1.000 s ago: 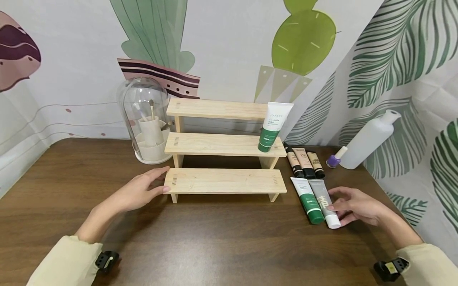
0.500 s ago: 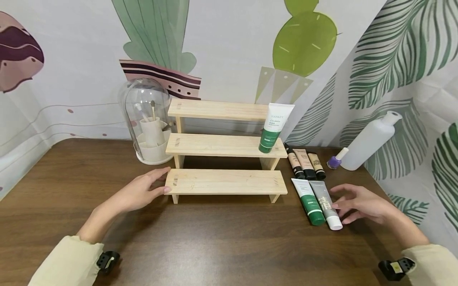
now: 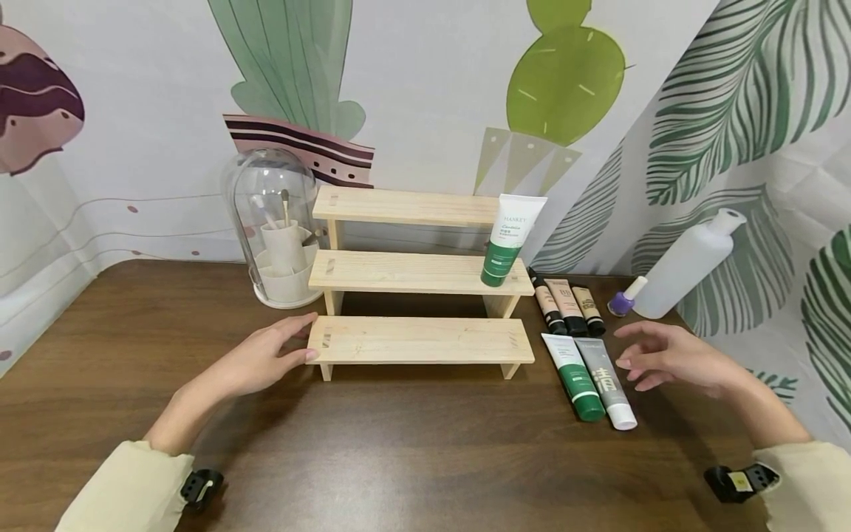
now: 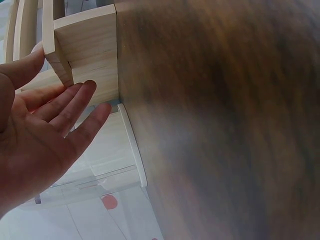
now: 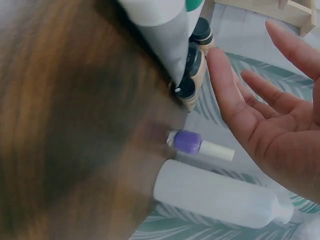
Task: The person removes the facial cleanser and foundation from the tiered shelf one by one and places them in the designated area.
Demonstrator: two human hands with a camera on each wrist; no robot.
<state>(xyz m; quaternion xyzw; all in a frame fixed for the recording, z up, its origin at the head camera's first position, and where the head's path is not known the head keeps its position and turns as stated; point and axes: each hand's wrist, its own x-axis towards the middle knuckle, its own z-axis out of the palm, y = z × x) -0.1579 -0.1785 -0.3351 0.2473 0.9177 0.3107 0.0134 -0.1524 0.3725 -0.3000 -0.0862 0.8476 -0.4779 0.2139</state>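
Note:
My left hand point(image 3: 261, 356) touches the left end of the lowest step of a wooden three-tier display stand point(image 3: 419, 341). In the left wrist view that hand's thumb and forefinger meet the board's end corners, the other fingers extended. My right hand point(image 3: 678, 360) hovers just right of a grey tube with a white cap point(image 3: 606, 380), apart from it and holding nothing. Beside that tube lies a green-and-white tube point(image 3: 575, 378). Another green-and-white tube point(image 3: 510, 240) stands cap-down at the right of the stand's middle step.
Several small beige tubes with dark caps point(image 3: 564, 304) lie behind the grey tube. A purple nail polish bottle point(image 3: 621, 303) and a tilted-looking white bottle point(image 3: 688, 262) stand at the back right. Left of the stand is a clear dome point(image 3: 269, 185) over a white brush holder point(image 3: 286, 273).
My right hand has come away from the grey tube, moving right and slightly back. The left hand stays at the stand's end.

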